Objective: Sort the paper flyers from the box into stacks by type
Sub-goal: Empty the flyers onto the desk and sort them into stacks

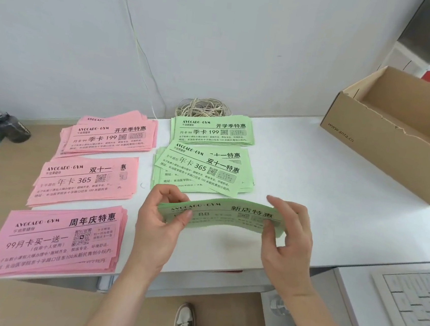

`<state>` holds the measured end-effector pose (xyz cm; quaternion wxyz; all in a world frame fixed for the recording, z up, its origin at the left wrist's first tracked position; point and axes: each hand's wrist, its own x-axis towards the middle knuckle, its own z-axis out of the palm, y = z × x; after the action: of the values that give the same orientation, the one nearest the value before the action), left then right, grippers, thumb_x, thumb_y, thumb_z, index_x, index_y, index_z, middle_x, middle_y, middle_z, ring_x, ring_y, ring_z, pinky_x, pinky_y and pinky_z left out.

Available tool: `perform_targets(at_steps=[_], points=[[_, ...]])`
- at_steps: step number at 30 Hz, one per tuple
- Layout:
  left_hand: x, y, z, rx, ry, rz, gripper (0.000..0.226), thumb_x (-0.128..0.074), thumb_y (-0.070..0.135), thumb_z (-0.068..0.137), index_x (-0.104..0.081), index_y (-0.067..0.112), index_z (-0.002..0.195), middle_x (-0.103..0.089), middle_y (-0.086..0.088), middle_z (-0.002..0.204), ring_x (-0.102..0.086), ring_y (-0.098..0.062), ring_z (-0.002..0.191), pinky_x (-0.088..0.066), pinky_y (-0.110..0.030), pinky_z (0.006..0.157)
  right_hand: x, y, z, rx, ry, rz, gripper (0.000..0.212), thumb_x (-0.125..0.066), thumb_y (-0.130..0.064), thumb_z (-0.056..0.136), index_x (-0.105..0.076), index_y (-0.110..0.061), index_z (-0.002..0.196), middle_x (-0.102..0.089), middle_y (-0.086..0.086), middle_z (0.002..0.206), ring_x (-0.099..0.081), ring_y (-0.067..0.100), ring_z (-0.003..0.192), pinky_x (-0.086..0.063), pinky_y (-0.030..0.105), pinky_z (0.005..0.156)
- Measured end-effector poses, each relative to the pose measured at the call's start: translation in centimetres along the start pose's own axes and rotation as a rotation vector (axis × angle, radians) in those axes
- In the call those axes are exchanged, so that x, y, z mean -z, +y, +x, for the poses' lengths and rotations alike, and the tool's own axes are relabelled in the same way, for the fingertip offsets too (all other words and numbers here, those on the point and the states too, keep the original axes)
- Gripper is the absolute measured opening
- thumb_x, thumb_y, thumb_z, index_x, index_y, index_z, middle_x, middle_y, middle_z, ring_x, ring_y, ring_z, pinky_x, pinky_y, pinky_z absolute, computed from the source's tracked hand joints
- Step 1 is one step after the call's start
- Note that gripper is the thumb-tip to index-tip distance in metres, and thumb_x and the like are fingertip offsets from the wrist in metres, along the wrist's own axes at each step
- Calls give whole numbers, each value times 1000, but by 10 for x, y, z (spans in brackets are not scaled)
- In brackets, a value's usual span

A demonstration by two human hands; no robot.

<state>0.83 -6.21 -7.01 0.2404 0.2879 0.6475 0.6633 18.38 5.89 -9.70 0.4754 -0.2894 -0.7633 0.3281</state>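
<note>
Both hands hold a green flyer bundle (225, 214) above the white table (338, 191); my left hand (158, 226) pinches its left end and my right hand (286, 239) pinches its right end. Three pink stacks lie at the left: the far pink stack (110, 136), the middle pink stack (84, 181) and the near pink stack (57, 241). Two green stacks lie behind the hands: the far green stack (212, 130) and the near green stack (205, 169). The cardboard box (385, 143) stands open at the back right; its visible inside shows no flyers.
A coil of pale cord (203, 107) lies against the wall behind the green stacks. A white keyboard (413, 311) sits at the lower right. Dark objects (11, 125) stand on a wooden surface at the far left. Shoes (186, 324) show on the floor below.
</note>
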Motion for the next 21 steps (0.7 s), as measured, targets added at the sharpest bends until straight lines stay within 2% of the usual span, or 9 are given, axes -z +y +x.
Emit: perform_targets(at_steps=[3, 6, 9, 11, 14, 16, 19, 21], points=[[7, -5, -5, -7, -37, 7, 33, -65, -3, 67, -53, 22, 85, -61, -5, 87, -56, -28, 91, -50, -41, 81, 1, 3, -4, -47, -75, 57, 61, -51, 8, 79, -41, -19, 133, -47, 3, 96, -49, 15, 93, -44, 22, 79], [6, -16, -8, 107, -5, -35, 37, -64, -18, 72, -49, 14, 81, -61, -6, 88, -58, -23, 88, -51, -26, 74, -5, 7, -16, -98, -127, 33, 61, -51, 3, 83, -40, -26, 135, -47, 3, 96, -47, 10, 92, -43, 16, 76], [4, -16, -6, 115, 7, -7, 39, -57, -25, 74, -46, 12, 77, -62, -9, 88, -60, -20, 87, -51, -23, 71, -8, 5, -15, -67, -81, 30, 57, -49, 6, 84, -41, -21, 134, -48, 6, 94, -46, 7, 89, -41, 12, 74], [7, -14, -6, 110, 6, 0, 39, -56, -26, 74, -46, 12, 76, -62, -7, 85, -59, -17, 85, -50, -23, 70, -7, 2, -13, -47, -76, 39, 60, -50, 7, 84, -38, -22, 136, -46, 2, 97, -47, 7, 90, -41, 12, 75], [13, -17, -8, 119, -38, 26, 43, -57, -25, 74, -51, 17, 75, -61, -4, 83, -58, -15, 83, -49, -23, 72, -2, 5, -9, -211, -161, 123, 80, -56, 4, 85, -23, -43, 141, -47, -12, 96, -53, 13, 90, -48, 23, 78], [15, -19, -9, 147, -71, 42, 38, -60, -23, 74, -52, 14, 77, -63, -2, 81, -59, -15, 82, -50, -24, 71, 3, 8, -6, -290, -226, 159, 89, -59, 4, 85, -16, -52, 139, -50, -10, 94, -57, 14, 87, -52, 27, 79], [14, -17, -7, 156, -76, 99, 32, -63, -20, 74, -50, 9, 75, -63, 1, 75, -60, -14, 81, -50, -21, 68, 6, 8, 0, -198, -260, 81, 86, -56, 4, 88, -19, -56, 137, -55, -10, 97, -57, 6, 91, -51, 20, 75], [14, -14, -7, 112, -49, 145, 35, -64, -18, 75, -50, 14, 71, -61, -3, 74, -60, -13, 78, -48, -19, 64, 4, 6, 2, -77, -227, 17, 74, -52, 4, 90, -26, -47, 138, -56, -13, 101, -55, 0, 92, -46, 11, 74]])
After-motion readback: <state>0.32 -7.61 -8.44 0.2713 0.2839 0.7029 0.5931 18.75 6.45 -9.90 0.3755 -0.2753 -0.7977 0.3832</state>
